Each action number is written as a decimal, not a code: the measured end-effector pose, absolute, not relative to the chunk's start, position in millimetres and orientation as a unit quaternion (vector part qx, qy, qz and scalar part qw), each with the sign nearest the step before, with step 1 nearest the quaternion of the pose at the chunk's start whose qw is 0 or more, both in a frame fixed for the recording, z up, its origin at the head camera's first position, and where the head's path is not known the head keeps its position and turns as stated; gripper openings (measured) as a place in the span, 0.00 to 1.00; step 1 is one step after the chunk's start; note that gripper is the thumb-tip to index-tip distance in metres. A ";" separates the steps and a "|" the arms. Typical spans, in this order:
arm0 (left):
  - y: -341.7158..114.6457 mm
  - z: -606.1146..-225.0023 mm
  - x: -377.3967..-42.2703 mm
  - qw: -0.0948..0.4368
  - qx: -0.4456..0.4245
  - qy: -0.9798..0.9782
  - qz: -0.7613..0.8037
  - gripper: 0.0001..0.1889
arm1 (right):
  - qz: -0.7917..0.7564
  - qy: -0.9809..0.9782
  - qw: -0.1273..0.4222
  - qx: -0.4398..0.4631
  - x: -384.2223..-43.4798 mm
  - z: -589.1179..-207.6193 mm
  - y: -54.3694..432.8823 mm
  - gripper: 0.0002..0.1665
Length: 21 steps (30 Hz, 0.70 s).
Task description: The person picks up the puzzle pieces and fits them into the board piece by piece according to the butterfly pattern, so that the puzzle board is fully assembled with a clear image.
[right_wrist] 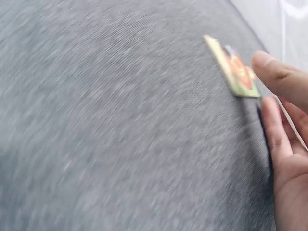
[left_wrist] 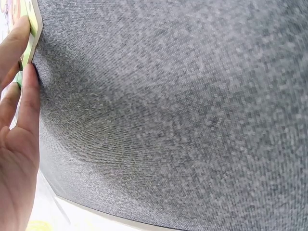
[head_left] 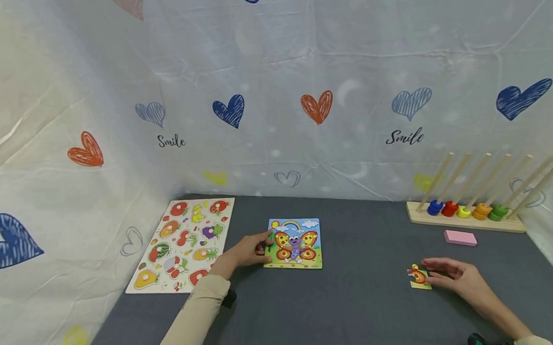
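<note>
A square butterfly puzzle (head_left: 296,244) with a rainbow and blue sky lies on the dark table. My left hand (head_left: 250,251) grips its left edge, the thumb low and the fingers higher up. In the left wrist view, the fingers (left_wrist: 31,96) bear on the pale rim of the board. At the right, a small puzzle piece (head_left: 418,277) with an orange and yellow pattern is just beyond the fingertips of my right hand (head_left: 460,280). The right wrist view has the thumb and fingers apart, a gap separating them from the blurred piece (right_wrist: 238,72).
A white fruit board (head_left: 156,272) lies at the left, close to my left forearm. Back right stands a wooden peg rack (head_left: 467,224) with coloured rings low on its tall pegs. A pink block (head_left: 460,238) sits before it. A heart-printed sheet (head_left: 271,79) hangs behind the table.
</note>
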State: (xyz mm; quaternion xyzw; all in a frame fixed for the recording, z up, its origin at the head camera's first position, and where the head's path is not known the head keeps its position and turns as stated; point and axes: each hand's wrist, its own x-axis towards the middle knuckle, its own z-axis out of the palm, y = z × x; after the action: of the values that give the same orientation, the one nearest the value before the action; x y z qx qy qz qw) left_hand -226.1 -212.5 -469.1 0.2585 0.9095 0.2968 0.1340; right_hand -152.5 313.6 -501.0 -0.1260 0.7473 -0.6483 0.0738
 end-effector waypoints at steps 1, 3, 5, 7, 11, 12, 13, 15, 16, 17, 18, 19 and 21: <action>-212.4 -468.7 -226.0 0.134 0.258 0.910 0.297 0.37 | -0.660 0.735 0.083 -0.134 -151.8 -501.7 314.7 0.24; -212.2 -468.1 -225.9 0.134 0.260 0.909 0.297 0.37 | -0.669 0.722 0.098 -0.144 -150.6 -503.1 316.4 0.25; -211.9 -467.7 -225.7 0.134 0.263 0.907 0.299 0.37 | -0.654 0.736 0.098 -0.146 -149.7 -503.3 316.4 0.27; -211.5 -467.6 -225.6 0.134 0.266 0.906 0.300 0.37 | -0.614 0.772 0.083 -0.142 -149.7 -502.5 315.5 0.28; -211.3 -467.9 -226.1 0.136 0.263 0.908 0.297 0.37 | -0.527 0.839 0.052 -0.125 -151.6 -499.5 311.8 0.30; -211.4 -467.9 -226.3 0.137 0.261 0.909 0.295 0.37 | -0.512 0.849 0.049 -0.124 -152.1 -498.9 310.9 0.29; -211.4 -467.9 -226.5 0.138 0.258 0.910 0.294 0.37 | -0.502 0.855 0.047 -0.120 -152.6 -498.6 310.0 0.29; -211.6 -467.7 -226.8 0.138 0.255 0.912 0.291 0.37 | -0.484 0.866 0.045 -0.114 -153.2 -498.3 308.1 0.28; -211.8 -467.6 -226.9 0.139 0.253 0.912 0.290 0.37 | -0.476 0.871 0.044 -0.110 -153.4 -498.2 307.0 0.28; -212.0 -467.5 -226.8 0.139 0.252 0.913 0.290 0.37 | -0.470 0.875 0.044 -0.109 -153.4 -498.1 306.0 0.27; -212.1 -467.3 -226.7 0.138 0.252 0.913 0.291 0.37 | -0.466 0.877 0.043 -0.107 -153.3 -497.8 304.9 0.27; -212.3 -467.5 -226.6 0.139 0.252 0.912 0.291 0.37 | -0.464 0.878 0.043 -0.104 -153.2 -497.4 304.0 0.27; -212.4 -468.0 -226.2 0.140 0.255 0.912 0.291 0.37 | -0.466 0.877 0.044 -0.103 -153.1 -496.5 302.9 0.27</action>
State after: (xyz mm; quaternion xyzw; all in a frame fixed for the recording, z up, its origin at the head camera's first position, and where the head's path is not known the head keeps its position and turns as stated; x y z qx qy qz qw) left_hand -226.2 -212.4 -468.0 0.2546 0.9116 0.2907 0.1402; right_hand -153.1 302.9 -496.5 -0.1034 0.8774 -0.4665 0.0443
